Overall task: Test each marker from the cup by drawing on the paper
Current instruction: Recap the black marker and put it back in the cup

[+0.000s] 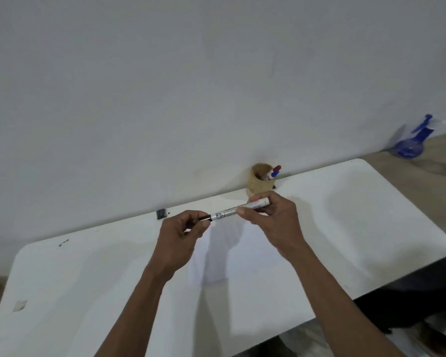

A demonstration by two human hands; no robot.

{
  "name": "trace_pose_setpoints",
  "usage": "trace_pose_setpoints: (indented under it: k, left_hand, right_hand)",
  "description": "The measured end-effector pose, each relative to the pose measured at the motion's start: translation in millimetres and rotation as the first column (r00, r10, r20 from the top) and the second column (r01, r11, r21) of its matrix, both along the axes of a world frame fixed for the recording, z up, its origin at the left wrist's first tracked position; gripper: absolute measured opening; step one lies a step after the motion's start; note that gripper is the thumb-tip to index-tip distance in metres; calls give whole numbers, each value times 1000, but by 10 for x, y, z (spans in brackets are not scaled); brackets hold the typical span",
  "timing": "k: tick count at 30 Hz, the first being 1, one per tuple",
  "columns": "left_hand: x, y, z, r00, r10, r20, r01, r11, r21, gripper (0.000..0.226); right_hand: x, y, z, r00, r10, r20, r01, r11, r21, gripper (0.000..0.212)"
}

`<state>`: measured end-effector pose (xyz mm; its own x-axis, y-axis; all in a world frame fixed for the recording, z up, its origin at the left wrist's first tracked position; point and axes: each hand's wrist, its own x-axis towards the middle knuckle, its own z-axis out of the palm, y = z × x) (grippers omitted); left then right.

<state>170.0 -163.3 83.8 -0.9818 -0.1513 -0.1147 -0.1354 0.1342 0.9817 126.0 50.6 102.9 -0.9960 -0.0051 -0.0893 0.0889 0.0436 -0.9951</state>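
Spanning mid-frame, a white marker (238, 209) is held above the table (371, 228), w/ its barrel pinched by the right hand (273, 220) and its black cap end gripped by curled fingers of the left hand (180, 235). Paper (242, 253) lies flat under both hands. Bare tabletop is seen at 3 and 8 o'clock of the hands; rounded table corners at 2 and 9. At 12, a brown cup (259, 182) is set against the wall (216, 73), w/ red- and blue-capped markers (274, 171) inside.
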Motion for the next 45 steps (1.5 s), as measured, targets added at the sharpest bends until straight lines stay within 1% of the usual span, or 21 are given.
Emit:
trace_pose_setpoints:
  k: [2, 3, 6, 8, 9, 13, 14, 16, 17, 18, 19, 20, 22, 24, 27, 31, 35, 38, 45]
  left_hand:
    - [-142, 49, 101, 999, -45, -20, 44, 999, -13, 9]
    - [-222, 92, 154, 997, -71, -38, 70, 997, -22, 8]
    - [-469, 274, 295, 986, -151, -75, 144, 986, -86, 6]
    - [-639, 444, 361, 982, -166, -93, 155, 981, -116, 6]
    - [-727, 535, 387, 982, -163, -99, 150, 980, -131, 5]
    - [-1007, 837, 427, 986, -122, -111, 100, 978, -182, 5]
    - [-1062, 885, 410, 989, -109, -103, 90, 980, -178, 11]
    - [-1156, 959, 329, 994, -78, -82, 62, 981, -183, 28]
    - [-1205, 993, 266, 996, -53, -67, 38, 979, -200, 36]
    - [-1260, 1030, 182, 999, -17, -50, 5, 974, -227, 43]
    - [-1313, 1079, 97, 999, 23, -34, -31, 965, -259, 49]
    - [-1371, 1135, 7, 998, 61, -18, -64, 955, -291, 54]
    - [-1499, 1267, -173, 993, 116, 21, -102, 935, -341, 66]
    - [-1616, 1400, -319, 990, 129, 64, -97, 925, -366, 76]
    - [-1767, 1566, -454, 984, 140, 109, -95, 934, -344, 87]
    - [-1912, 1676, -515, 989, 129, 70, -102, 948, -303, 74]
    - [-1949, 1706, -541, 991, 129, 42, -112, 954, -278, 68]
    - [-1939, 1705, -554, 992, 126, 30, -114, 959, -258, 66]
    - [-1927, 1662, -695, 989, 142, 35, -131, 966, -222, 68]
  right_hand:
    - [-140, 187, 72, 992, 109, -65, -89, 964, 249, 28]
    - [-217, 273, 102, 984, 164, -69, -131, 932, 339, 27]
    - [-417, 428, 152, 954, 298, -40, -234, 819, 524, 24]
    - [-516, 462, 134, 924, 373, -85, -240, 739, 630, 24]
    - [-557, 464, 117, 910, 399, -111, -238, 723, 648, 26]
    - [-709, 531, 46, 886, 424, -186, -205, 719, 664, 29]
    - [-754, 571, 48, 893, 397, -213, -183, 751, 635, 33]
    - [-872, 678, 86, 925, 264, -273, -98, 860, 500, 45]
    - [-951, 739, 106, 934, 172, -315, -21, 902, 432, 56]
    - [-1047, 805, 111, 932, 80, -355, 63, 925, 375, 65]
    - [-1156, 866, 106, 924, -4, -382, 136, 937, 321, 70]
    - [-1270, 910, 102, 917, -78, -391, 192, 946, 260, 70]
    - [-1488, 944, 80, 910, -183, -371, 254, 955, 152, 62]
    - [-1651, 924, 30, 904, -229, -362, 290, 949, 125, 53]
    - [-1794, 873, -126, 904, -221, -366, 294, 943, 157, 40]
    - [-1890, 852, -391, 912, -188, -364, 284, 931, 230, 26]
    - [-1950, 870, -625, 919, -131, -371, 255, 917, 307, 12]
    - [-1971, 871, -711, 930, -101, -353, 234, 903, 359, 11]
    - [-1931, 811, -738, 957, -49, -286, 162, 907, 388, 13]
